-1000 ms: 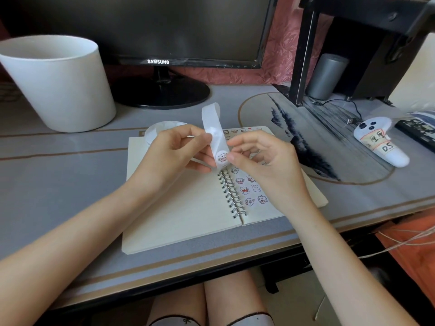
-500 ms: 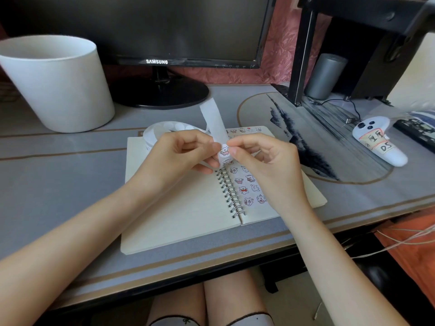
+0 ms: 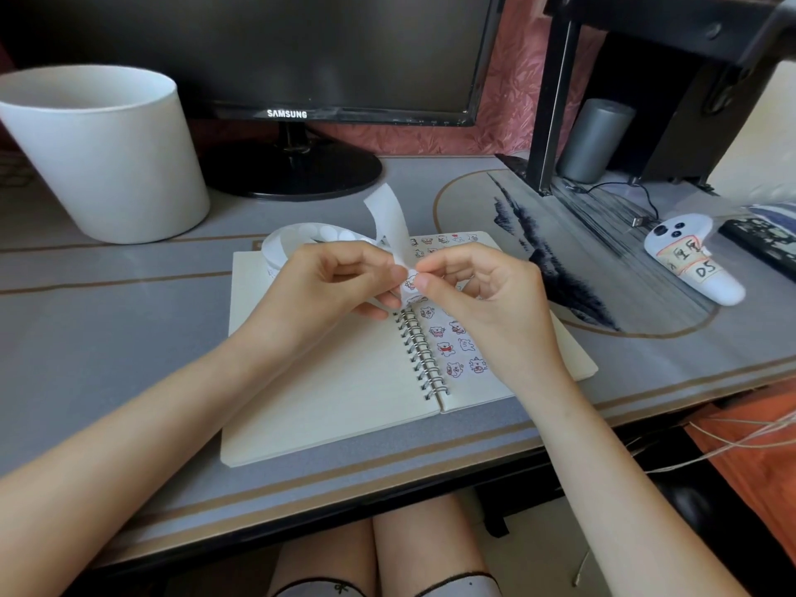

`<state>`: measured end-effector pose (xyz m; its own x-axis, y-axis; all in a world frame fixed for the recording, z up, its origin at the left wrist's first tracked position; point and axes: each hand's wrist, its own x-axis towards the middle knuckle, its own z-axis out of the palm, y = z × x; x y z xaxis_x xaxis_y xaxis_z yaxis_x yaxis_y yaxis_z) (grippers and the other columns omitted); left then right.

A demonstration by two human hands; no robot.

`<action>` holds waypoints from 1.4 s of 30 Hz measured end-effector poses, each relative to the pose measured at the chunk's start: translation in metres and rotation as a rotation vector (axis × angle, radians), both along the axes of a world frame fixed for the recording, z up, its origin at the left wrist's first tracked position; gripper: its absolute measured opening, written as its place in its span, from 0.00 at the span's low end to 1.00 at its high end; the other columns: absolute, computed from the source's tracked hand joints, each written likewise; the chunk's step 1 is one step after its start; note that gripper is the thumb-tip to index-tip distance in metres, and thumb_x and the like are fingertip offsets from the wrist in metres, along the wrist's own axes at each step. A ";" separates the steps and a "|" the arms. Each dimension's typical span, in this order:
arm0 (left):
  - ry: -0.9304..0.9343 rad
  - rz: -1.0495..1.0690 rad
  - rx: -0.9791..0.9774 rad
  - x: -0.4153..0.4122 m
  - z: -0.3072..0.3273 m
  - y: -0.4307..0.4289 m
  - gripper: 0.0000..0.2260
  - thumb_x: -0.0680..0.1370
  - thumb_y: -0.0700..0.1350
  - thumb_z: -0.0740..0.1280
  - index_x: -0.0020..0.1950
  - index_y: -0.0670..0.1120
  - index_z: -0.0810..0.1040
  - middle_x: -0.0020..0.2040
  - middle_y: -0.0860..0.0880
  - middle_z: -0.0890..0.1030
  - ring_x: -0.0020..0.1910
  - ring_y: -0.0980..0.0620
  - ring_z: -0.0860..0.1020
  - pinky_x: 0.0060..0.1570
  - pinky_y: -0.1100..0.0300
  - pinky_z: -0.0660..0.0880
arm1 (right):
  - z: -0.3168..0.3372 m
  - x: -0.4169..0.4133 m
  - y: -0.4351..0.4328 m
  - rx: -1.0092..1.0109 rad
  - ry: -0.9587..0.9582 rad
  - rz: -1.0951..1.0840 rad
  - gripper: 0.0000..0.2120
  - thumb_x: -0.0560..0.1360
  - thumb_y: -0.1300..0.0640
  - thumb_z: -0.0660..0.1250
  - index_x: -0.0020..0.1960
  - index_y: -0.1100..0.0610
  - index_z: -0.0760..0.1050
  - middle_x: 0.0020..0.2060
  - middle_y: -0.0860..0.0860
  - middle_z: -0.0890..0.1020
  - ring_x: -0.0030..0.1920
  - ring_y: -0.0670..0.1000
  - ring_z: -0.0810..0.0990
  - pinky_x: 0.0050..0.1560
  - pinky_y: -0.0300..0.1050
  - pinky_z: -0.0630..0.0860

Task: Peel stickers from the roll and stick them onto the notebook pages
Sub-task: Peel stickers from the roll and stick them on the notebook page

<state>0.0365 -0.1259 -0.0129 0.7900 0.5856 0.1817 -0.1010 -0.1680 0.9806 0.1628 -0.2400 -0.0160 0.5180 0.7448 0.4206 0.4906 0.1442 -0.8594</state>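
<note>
An open spiral notebook (image 3: 327,394) lies on the desk, its left page blank and its right page carrying several small cartoon stickers (image 3: 448,349). Above the spiral, my left hand (image 3: 327,290) pinches the white backing strip of the sticker roll (image 3: 301,237), whose loose end curls up behind my fingers. My right hand (image 3: 478,295) pinches a round sticker (image 3: 411,284) on that strip, thumb and forefinger meeting my left fingertips. The strip's lower part is hidden by my hands.
A white bucket (image 3: 103,157) stands at the back left. A monitor on a round black base (image 3: 293,165) is behind the notebook. A white controller (image 3: 689,260) lies at the right, near a black shelf frame (image 3: 551,101) and a grey cylinder (image 3: 594,140).
Both hands have drawn closer together and lower over the spiral. The strip has bent down and the sticker now sits pinched between the fingertips of both hands.
</note>
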 end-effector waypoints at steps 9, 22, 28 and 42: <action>0.012 -0.005 0.015 0.000 -0.001 0.001 0.05 0.69 0.46 0.68 0.41 0.46 0.82 0.33 0.49 0.83 0.35 0.56 0.82 0.38 0.65 0.78 | 0.001 0.001 -0.001 -0.015 -0.005 0.021 0.08 0.70 0.63 0.74 0.43 0.51 0.81 0.37 0.46 0.83 0.39 0.47 0.80 0.43 0.50 0.77; 0.061 0.009 0.001 0.001 0.000 0.000 0.06 0.76 0.39 0.67 0.41 0.40 0.81 0.31 0.49 0.82 0.34 0.55 0.81 0.38 0.65 0.79 | -0.001 0.001 -0.002 -0.085 -0.034 0.018 0.06 0.70 0.62 0.73 0.41 0.52 0.80 0.34 0.40 0.80 0.32 0.41 0.75 0.34 0.32 0.67; 0.082 0.040 0.007 0.001 0.000 -0.001 0.07 0.77 0.39 0.66 0.40 0.39 0.80 0.32 0.49 0.82 0.34 0.54 0.81 0.36 0.63 0.79 | -0.004 -0.001 -0.008 -0.065 -0.233 0.000 0.04 0.72 0.59 0.71 0.42 0.52 0.78 0.44 0.43 0.76 0.46 0.42 0.74 0.45 0.30 0.65; 0.063 0.100 -0.062 0.002 0.001 0.001 0.08 0.77 0.38 0.66 0.39 0.38 0.79 0.30 0.48 0.82 0.32 0.54 0.81 0.36 0.65 0.79 | 0.010 0.051 -0.067 -0.373 0.224 -0.148 0.02 0.71 0.61 0.72 0.40 0.57 0.81 0.27 0.45 0.80 0.27 0.40 0.71 0.27 0.26 0.64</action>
